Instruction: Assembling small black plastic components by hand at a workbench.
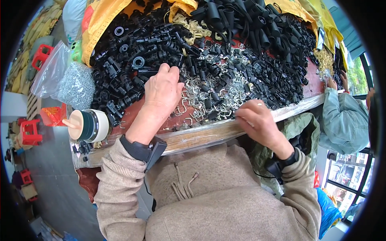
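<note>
My left hand point(162, 89) is closed, back upward, at the near edge of a heap of black plastic fittings point(114, 68). Whatever its fingers pinch is hidden behind the knuckles. Above the table's front edge, my right hand point(259, 121) has its fingers curled together; anything in them is too small to make out. Between the hands lie bent metal hooks point(187, 105), mixed with small black pieces. A larger spread of small black parts point(277, 72) reaches to the right. Black tubes point(225, 16) are piled at the back.
A lidded cup point(98, 126) stands at the table's left corner, near a clear bag of small metal pieces point(76, 86). Yellow sacks point(105, 20) border the heaps. On the right, another person in a blue sleeve point(341, 116) works at the table. Red stools point(31, 132) stand on the floor at left.
</note>
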The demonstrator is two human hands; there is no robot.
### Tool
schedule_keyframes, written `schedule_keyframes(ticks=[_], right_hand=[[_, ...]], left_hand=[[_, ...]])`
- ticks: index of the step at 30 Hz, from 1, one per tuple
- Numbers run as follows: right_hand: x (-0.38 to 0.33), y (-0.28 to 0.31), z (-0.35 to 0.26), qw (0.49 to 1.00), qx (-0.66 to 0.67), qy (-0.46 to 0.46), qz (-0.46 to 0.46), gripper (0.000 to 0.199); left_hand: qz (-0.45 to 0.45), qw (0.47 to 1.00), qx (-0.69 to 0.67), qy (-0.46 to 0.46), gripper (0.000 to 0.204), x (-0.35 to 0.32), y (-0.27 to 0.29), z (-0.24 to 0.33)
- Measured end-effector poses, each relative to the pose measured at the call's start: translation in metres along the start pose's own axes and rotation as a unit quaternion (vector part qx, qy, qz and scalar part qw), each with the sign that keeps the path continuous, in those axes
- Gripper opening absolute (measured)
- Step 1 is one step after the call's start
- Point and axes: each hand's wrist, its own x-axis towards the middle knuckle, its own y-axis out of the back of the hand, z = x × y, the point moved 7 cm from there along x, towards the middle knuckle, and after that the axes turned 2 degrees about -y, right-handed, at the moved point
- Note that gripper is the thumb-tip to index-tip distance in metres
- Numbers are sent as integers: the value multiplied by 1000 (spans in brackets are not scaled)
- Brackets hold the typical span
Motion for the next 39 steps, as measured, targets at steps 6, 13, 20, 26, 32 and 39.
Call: schedule_keyframes(ticks=[6,13,20,26,32,39], right_hand=[[30,-45,-26,992,35,83,-84,15],[47,-68,-30,991,-3,85,-101,10],[47,-80,-28,983,-47,55,-168,9],[50,-85,-27,980,-32,41,-192,10],[51,-83,-26,983,-15,17,-181,10],[53,-82,-22,990,14,11,-138,9]], left_hand=[[28,999,-25,-24,28,-14,2,-10],[94,978,-185,-8,30,-31,16,-23],[-35,660,-722,203,27,-73,-12,-43],[-45,512,-828,226,16,-94,-22,-39],[-63,482,-848,211,20,-99,-24,-34],[-10,450,-851,271,24,-102,-27,-35]])
